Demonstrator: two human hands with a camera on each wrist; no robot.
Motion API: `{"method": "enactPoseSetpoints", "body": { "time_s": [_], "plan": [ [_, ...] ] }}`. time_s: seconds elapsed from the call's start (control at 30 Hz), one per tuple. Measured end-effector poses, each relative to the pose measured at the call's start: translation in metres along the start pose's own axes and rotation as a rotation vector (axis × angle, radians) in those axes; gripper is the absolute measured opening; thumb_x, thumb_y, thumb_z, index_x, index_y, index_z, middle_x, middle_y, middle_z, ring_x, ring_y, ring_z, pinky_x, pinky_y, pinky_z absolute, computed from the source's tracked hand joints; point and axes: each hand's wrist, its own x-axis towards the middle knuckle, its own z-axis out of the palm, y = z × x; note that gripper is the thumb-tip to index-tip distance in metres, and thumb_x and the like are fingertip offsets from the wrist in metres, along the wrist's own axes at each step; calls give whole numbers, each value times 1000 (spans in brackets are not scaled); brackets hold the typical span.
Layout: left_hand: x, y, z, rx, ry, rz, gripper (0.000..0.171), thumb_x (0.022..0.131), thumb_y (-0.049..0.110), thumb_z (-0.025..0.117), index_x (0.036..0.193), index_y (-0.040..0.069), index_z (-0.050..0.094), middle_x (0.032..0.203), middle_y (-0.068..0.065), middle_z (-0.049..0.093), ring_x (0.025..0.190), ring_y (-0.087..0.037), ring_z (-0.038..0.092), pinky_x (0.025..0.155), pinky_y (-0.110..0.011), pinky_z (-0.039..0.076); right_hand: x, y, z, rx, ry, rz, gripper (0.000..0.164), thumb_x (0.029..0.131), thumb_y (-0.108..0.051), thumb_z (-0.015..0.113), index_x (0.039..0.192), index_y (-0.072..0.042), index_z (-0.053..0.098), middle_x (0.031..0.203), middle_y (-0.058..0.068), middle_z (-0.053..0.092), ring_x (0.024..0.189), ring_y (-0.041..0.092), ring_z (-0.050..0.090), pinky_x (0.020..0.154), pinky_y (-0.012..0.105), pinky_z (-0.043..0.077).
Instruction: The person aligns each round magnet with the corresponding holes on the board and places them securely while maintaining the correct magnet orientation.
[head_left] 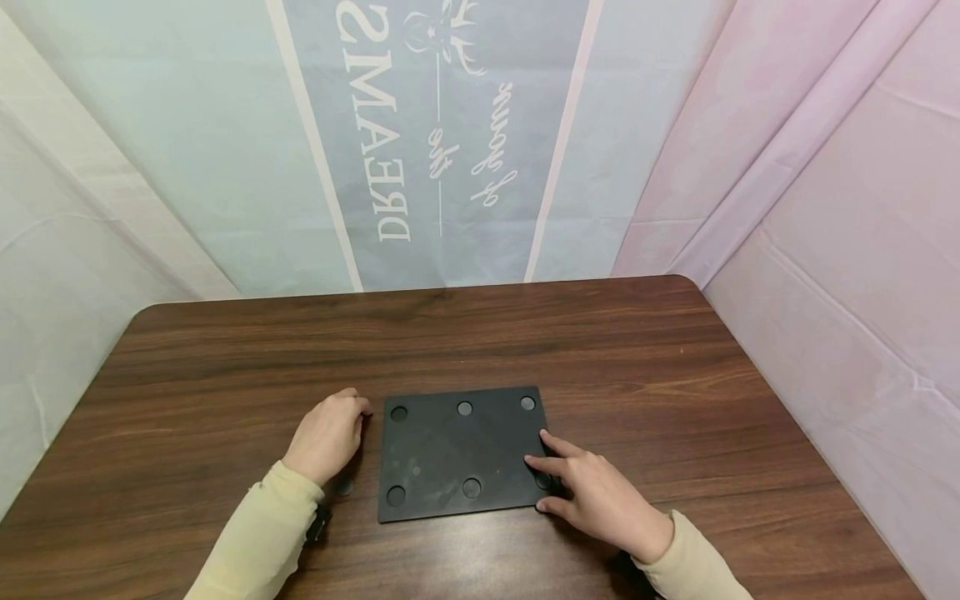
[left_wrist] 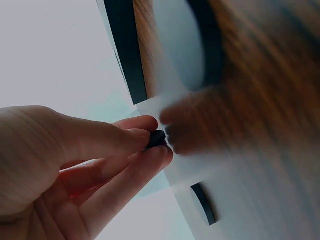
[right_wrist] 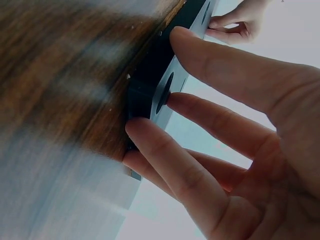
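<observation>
**Pinching a small dark disc beside a black plate**

Reaching in at left, in a pale yellow sleeve. Holding the disc between thumb and fingertips of the left hand, just off the plate's left side; hidden from the head view. Near that wrist, lying on the wood-grain surface, another dark disc.

Farther back, printed on the backdrop: "DREAMS" in white capitals, running sideways and seemingly mirrored. Next, rightward, in script: "the", then "of" with a longer word above, hard to make out.

Below the lettering, flat on the surface: the plate, cut with six round recesses, three along the far edge, three along the near. Cannot tell which are filled.

Touching the plate's right end: the right hand, fingers spread wide, gripping nothing.
</observation>
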Motion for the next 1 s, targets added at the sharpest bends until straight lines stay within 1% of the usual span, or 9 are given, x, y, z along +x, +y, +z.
{"method": "enactPoseSetpoints", "body": {
  "time_s": [0.2,0.47,0.63,0.73,0.87,1.0],
  "plan": [
    [1,3,0,2,9,5,16,84,-11,61,83,1,72,78,-10,64,70,-27,64,59,-36,52,-1,0,1,-5,10,-2,49,77,-20,80,121,-6,67,135,28,51,107,34,65,81,45,54],
    [2,7,1,-9,56,23,18,83,-11,63,83,4,72,76,-8,64,69,-27,64,56,-35,52,0,1,0,2,5,-5,49,77,-20,80,122,-6,67,136,28,51,105,33,66,81,44,55],
    [3,10,1,-21,79,45,18,83,-12,62,89,2,72,81,-10,67,71,-27,66,58,-35,53,0,1,1,4,4,-7,49,77,-20,80,122,-6,67,136,28,51,106,33,66,80,43,55],
    [4,12,1,-27,77,49,19,83,-12,63,93,1,72,84,-11,68,73,-27,67,58,-35,53,0,1,1,10,3,-6,49,78,-20,80,122,-5,66,136,28,50,106,33,65,80,43,55],
    [5,15,1,-32,66,45,19,83,-11,63,93,2,72,84,-11,68,73,-27,67,57,-34,53,-1,1,1,16,0,-4,49,78,-20,80,122,-5,66,137,28,50,106,33,66,80,42,55],
    [5,17,1,-31,78,49,19,82,-12,64,92,2,72,83,-10,67,69,-25,65,55,-32,51,-1,2,1,18,-2,-3,49,78,-20,80,123,-5,66,137,28,50,104,32,66,79,42,55]
  ]
}}
